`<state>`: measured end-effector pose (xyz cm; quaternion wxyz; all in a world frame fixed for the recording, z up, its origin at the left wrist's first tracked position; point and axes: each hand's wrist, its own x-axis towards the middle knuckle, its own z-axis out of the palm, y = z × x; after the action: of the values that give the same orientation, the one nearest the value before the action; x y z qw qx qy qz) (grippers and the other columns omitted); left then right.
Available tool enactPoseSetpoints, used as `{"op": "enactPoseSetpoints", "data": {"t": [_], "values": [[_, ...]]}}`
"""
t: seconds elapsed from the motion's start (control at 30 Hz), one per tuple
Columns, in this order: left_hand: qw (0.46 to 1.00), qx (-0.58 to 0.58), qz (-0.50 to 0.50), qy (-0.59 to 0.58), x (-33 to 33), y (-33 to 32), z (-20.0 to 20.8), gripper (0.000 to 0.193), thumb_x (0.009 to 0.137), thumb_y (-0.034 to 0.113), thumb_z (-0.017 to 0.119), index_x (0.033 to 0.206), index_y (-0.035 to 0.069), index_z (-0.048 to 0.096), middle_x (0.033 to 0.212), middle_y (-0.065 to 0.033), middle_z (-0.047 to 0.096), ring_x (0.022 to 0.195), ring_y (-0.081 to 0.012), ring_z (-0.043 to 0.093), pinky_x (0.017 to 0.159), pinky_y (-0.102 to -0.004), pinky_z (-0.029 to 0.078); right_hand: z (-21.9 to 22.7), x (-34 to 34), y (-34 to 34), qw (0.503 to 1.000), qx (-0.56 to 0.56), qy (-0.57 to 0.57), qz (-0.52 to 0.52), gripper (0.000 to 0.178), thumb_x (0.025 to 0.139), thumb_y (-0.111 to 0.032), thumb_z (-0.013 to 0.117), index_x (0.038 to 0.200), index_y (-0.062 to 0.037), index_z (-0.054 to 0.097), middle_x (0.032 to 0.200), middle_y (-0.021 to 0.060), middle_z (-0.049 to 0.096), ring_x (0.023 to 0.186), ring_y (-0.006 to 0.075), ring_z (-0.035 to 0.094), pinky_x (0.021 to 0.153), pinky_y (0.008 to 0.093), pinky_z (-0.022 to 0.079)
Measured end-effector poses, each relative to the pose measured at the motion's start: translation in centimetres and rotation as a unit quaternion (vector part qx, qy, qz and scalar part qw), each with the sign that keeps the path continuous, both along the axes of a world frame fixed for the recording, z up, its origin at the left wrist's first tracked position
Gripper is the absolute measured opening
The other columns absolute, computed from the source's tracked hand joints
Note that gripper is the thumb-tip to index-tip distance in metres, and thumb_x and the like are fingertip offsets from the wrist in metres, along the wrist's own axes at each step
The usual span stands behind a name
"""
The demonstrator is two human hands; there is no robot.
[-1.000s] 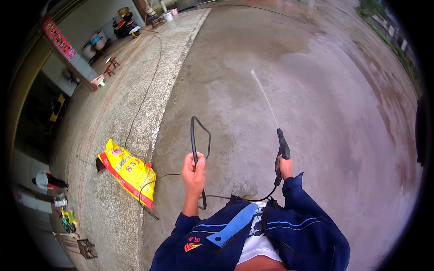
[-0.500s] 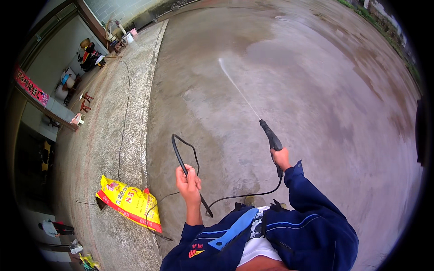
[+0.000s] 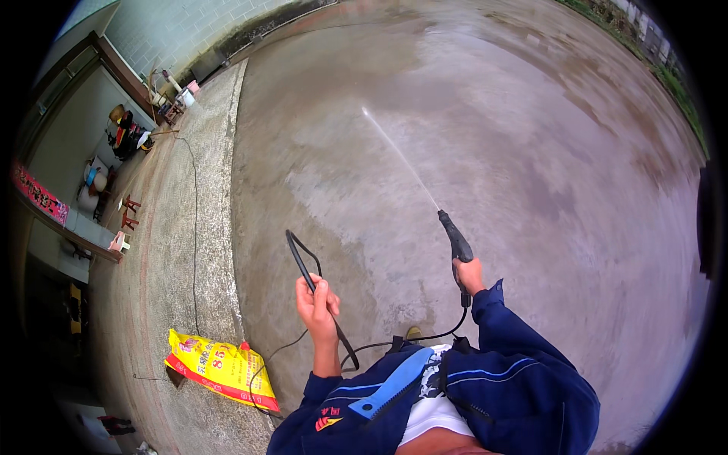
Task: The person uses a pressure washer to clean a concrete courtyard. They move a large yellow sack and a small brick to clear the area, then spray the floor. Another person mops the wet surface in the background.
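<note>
My right hand [image 3: 469, 274] grips the handle of a black pressure washer gun [image 3: 455, 239], fingers wrapped round it. A thin jet of water [image 3: 402, 161] leaves its nozzle and points ahead and a little left over the wet concrete [image 3: 531, 174]. In my left hand [image 3: 317, 305] is a bent loop of black hose [image 3: 298, 256], pinched between thumb and fingers. From the gun's lower end the hose runs left, low in front of my body. Part of it is hidden near my jacket.
A yellow and red printed sack [image 3: 224, 369] lies at lower left on the pebbled strip [image 3: 163, 250], with a dark cable [image 3: 195, 205] running beyond it. Small red stools [image 3: 130, 213], a white stool [image 3: 120, 241], buckets [image 3: 186, 96] and a motorbike [image 3: 127, 135] stand by the building.
The view has shifted, so the strip, sack and doorway sit further left. The water jet continues, and both hands keep their holds on gun and hose. A yellow shoe shows below.
</note>
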<state>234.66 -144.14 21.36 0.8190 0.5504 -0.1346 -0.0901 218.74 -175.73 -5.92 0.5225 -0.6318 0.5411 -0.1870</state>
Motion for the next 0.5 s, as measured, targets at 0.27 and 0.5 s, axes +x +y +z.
{"op": "enactPoseSetpoints", "data": {"t": [0.27,0.5], "values": [[1.0,-0.014,-0.023,0.009,-4.2,-1.9,0.8,0.007,0.098,0.007,0.053,0.1,0.009,0.047,0.059,0.0024,0.041,0.042,-0.0064,0.037,0.042,-0.0226,0.029,-0.1,-3.2,0.1,0.999,-0.043,0.008,-0.001,0.022,0.081,-0.012,0.065,0.063,-0.0005,0.059,0.05,0.0051,0.054,0.039,0.0161,0.052,0.039,0.0332,0.037],[0.998,-0.006,-0.016,-0.053,-8.3,-2.9,1.9,0.008,0.098,0.007,0.053,0.101,0.008,0.045,0.06,0.0021,0.041,0.043,-0.0066,0.037,0.043,-0.0223,0.03,2.0,-10.2,-0.9,0.987,0.101,-0.091,-0.082,0.024,0.082,-0.011,0.064,0.061,-0.0007,0.058,0.048,0.0053,0.053,0.038,0.0163,0.052,0.038,0.0337,0.037]]}}
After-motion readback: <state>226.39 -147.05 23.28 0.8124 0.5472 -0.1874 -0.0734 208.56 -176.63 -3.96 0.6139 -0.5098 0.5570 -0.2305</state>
